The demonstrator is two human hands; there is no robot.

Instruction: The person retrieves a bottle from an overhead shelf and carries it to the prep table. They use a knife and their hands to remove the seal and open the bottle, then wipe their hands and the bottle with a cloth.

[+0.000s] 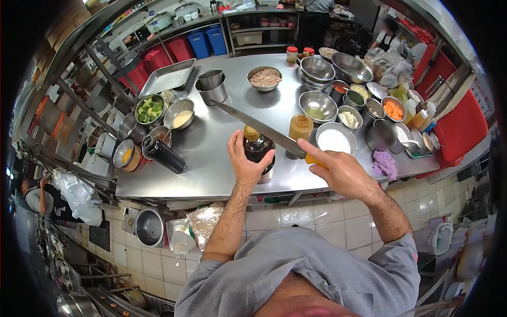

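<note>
My right hand [343, 174] is wrapped round the yellow handle of a large knife [259, 126], index finger laid along the base of the blade. The blade slants up to the left, overlapping the yellow cap of a dark glass bottle [257, 151] in this view. Fingers and thumb of my left hand [246, 166] curve round that bottle, which stands upright near the table's front edge. Just right of it is a container of brown sauce [301, 128], partly behind the blade. A bowl of white contents [336, 140] sits beyond my right knuckles.
Bowls of broccoli [150, 109], pale yellow liquid [183, 119] and minced meat [265, 78] stand on the steel table [211, 158]. A black bottle [165, 154] leans at left. Stacked bowls [317, 70], diced carrots [393, 110] and a purple cloth [385, 165] occupy the right. Other people work farther off.
</note>
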